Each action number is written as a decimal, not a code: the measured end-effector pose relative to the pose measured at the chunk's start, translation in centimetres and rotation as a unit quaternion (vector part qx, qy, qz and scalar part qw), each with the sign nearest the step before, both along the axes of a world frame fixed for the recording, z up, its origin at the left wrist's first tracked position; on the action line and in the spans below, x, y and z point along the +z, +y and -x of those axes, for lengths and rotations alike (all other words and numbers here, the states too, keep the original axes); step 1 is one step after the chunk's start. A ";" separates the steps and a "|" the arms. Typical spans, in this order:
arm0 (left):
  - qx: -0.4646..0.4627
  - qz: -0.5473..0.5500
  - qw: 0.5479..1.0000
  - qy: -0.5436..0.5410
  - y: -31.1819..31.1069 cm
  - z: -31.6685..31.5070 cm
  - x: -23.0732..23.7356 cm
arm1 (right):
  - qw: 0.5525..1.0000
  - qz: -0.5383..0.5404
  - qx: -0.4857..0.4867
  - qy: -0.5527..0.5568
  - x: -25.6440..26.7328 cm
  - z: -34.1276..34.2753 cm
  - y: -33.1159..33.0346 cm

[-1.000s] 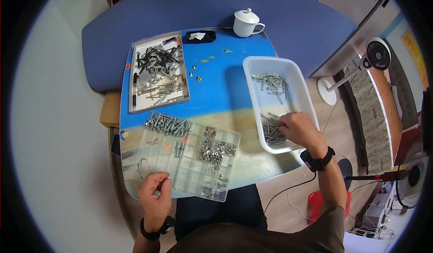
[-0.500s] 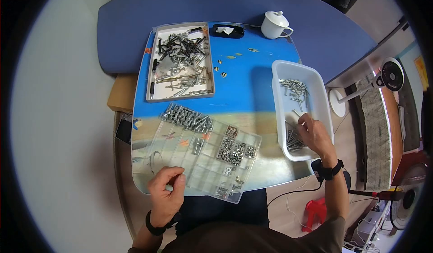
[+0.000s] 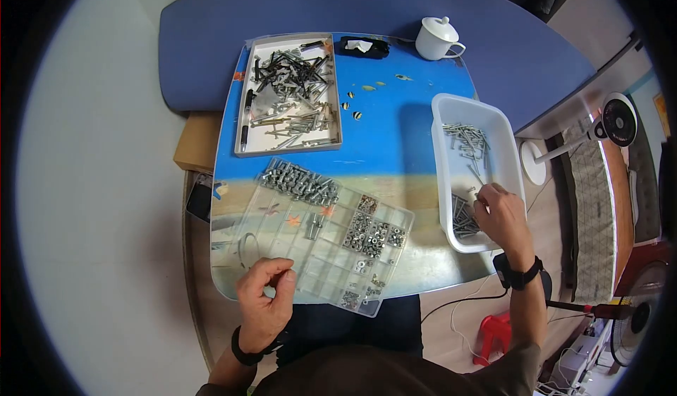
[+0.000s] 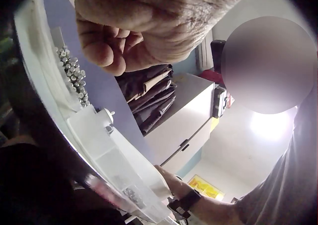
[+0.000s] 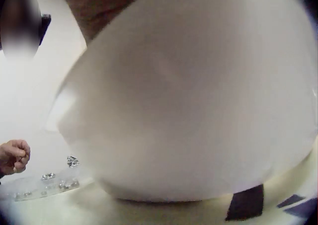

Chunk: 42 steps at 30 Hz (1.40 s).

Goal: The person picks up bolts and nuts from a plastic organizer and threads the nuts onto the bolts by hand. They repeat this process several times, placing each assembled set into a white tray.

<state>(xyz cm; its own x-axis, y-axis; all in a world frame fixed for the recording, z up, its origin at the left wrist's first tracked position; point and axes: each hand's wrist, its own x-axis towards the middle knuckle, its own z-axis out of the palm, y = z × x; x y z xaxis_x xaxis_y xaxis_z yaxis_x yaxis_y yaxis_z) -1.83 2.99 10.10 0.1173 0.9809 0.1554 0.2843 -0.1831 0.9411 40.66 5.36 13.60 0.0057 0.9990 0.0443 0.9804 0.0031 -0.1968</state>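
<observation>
My right hand [image 3: 503,214] is inside the white plastic tub [image 3: 518,156], low over the near pile of long screws [image 3: 462,216]. Its thumb and fingers pinch one long screw [image 3: 475,174], which points toward the far pile of screws [image 3: 465,141]. At the table's near edge my left hand [image 3: 266,294] hovers beside the clear compartment box [image 3: 324,255], fingers loosely curled around nothing. The left wrist view shows this hand [image 4: 144,26] with its fingers bent in. In the right wrist view the tub's wall [image 5: 184,101] hides the right hand.
Bolts [image 3: 300,183] fill the box's far side; nuts and washers [image 3: 367,234] sit in its small compartments. Behind it lies a shallow tray [image 3: 338,131] of mixed screws and pens. A lidded white cup [image 3: 436,40] and a black tissue pouch [image 3: 364,47] stand at the back.
The head view has swung, so the table sits further right in it. My right hand has lifted a screw from the near pile and turned it toward the far pile. The left hand stays loosely curled.
</observation>
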 end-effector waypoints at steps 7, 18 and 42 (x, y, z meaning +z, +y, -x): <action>-0.158 0.128 0.973 -0.109 -2.4 -1.6 3.4 | 0.954 -0.169 0.244 -0.038 5.2 8.7 -5.4; -0.329 0.354 0.867 -0.124 -4.2 -0.8 2.6 | 0.871 -0.140 0.472 0.003 3.8 17.5 -8.5; -0.029 -0.091 0.992 -0.083 -0.5 2.0 -3.3 | 0.972 0.019 0.224 0.073 1.0 17.9 1.7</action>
